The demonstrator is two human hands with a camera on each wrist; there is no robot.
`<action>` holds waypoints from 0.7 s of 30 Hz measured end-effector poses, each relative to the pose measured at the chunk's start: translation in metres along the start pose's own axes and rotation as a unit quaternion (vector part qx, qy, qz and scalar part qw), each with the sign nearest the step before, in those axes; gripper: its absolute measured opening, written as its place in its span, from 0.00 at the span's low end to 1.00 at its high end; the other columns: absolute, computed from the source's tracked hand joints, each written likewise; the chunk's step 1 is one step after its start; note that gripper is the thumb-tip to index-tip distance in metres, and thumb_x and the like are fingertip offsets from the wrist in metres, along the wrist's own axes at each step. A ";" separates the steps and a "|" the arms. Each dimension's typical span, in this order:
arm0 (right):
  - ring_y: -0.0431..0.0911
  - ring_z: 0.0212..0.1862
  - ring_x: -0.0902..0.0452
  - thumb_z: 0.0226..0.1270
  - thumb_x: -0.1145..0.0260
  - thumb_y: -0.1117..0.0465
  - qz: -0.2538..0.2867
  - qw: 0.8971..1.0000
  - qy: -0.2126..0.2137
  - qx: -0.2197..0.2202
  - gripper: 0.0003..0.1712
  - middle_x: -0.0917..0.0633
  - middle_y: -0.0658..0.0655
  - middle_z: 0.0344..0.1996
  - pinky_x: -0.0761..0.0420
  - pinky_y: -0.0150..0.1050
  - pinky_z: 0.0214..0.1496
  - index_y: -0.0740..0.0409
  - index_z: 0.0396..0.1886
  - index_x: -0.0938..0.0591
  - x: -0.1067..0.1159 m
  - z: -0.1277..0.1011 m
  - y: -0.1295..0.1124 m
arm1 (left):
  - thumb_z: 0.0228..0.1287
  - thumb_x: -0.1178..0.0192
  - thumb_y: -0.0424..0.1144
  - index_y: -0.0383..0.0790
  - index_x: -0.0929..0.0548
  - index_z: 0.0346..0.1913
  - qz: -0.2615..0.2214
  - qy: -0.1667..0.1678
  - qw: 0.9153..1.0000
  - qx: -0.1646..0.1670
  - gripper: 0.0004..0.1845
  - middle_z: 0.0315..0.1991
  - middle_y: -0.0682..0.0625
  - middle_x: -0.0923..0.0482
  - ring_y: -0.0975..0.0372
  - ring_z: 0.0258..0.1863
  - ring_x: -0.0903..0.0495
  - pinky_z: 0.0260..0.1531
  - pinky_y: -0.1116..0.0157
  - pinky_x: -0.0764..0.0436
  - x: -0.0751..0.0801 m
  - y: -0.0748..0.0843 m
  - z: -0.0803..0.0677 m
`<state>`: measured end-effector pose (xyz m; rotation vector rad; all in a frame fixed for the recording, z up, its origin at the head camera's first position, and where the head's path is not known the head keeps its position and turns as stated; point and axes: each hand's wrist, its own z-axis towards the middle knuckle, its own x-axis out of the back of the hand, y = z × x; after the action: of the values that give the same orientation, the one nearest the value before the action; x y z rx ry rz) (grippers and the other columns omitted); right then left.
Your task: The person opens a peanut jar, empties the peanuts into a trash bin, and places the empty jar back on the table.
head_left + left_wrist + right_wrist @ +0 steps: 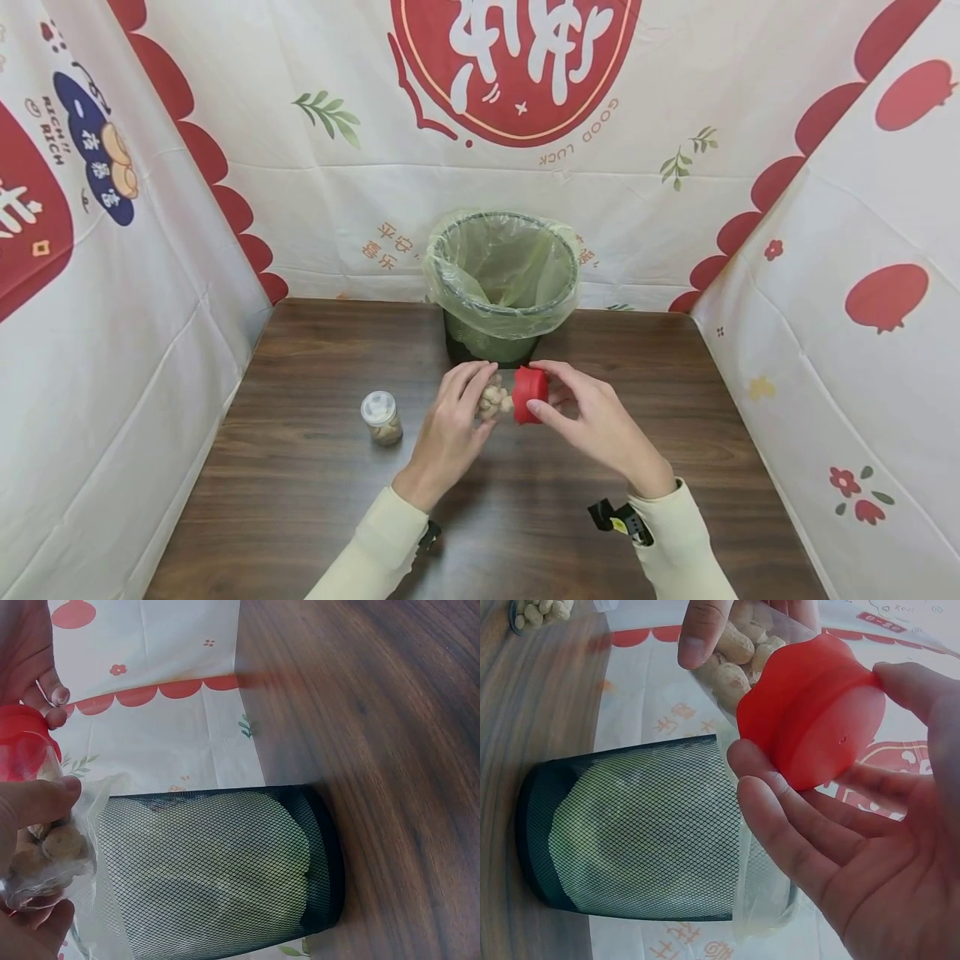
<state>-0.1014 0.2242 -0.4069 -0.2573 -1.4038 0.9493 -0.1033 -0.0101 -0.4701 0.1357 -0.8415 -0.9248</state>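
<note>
We take the mesh bin [501, 287] as landmark. Just in front of it our two hands, left hand [450, 425] and right hand [592, 417], crowd the table [300, 500] around a jar with a red lid [529, 394]. Front-left of the bin stands a second jar [381, 417]. Cloth walls [840, 317] close in behind and beside it; bare wood lies nearer us.

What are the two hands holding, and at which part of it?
Both hold one clear jar of peanuts: the left hand grips its body, the right hand grips its red lid by the rim.

Wooden table [300, 500]: mesh bin [501, 283], small jar [381, 418].
</note>
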 end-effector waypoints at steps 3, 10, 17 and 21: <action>0.41 0.45 0.14 0.69 0.22 0.55 -0.005 1.000 0.009 0.017 0.33 0.12 0.51 0.56 0.10 0.39 0.50 0.51 0.72 0.21 0.001 0.000 -0.001 | 0.47 0.15 0.26 0.35 0.20 0.69 -0.008 0.006 1.000 0.003 0.42 0.64 0.42 0.19 0.49 0.66 0.21 0.67 0.56 0.16 -0.001 -0.002 0.000; 0.42 0.47 0.15 0.67 0.21 0.58 -0.015 0.999 0.023 0.030 0.35 0.13 0.51 0.60 0.09 0.41 0.53 0.49 0.73 0.21 0.007 -0.002 -0.001 | 0.43 0.13 0.26 0.34 0.20 0.69 -0.024 0.008 0.999 0.022 0.45 0.63 0.41 0.19 0.48 0.66 0.20 0.67 0.54 0.17 0.000 -0.004 -0.001; 0.41 0.47 0.15 0.66 0.20 0.59 -0.020 0.999 0.030 0.037 0.36 0.13 0.51 0.58 0.09 0.39 0.53 0.49 0.73 0.21 0.012 -0.003 0.000 | 0.45 0.14 0.27 0.36 0.21 0.71 -0.033 -0.004 0.999 0.040 0.45 0.64 0.42 0.20 0.50 0.67 0.21 0.69 0.55 0.18 0.000 -0.004 -0.001; 0.40 0.47 0.15 0.65 0.20 0.60 -0.025 0.998 0.038 0.040 0.36 0.13 0.49 0.57 0.10 0.36 0.52 0.47 0.72 0.21 0.017 -0.004 0.002 | 0.47 0.14 0.29 0.36 0.22 0.71 -0.046 -0.006 0.997 0.054 0.45 0.65 0.41 0.20 0.51 0.67 0.21 0.69 0.54 0.18 0.001 -0.004 -0.001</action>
<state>-0.1006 0.2382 -0.3971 -0.1955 -1.2947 0.9433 -0.1044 -0.0136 -0.4722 0.2650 -0.9023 -0.9667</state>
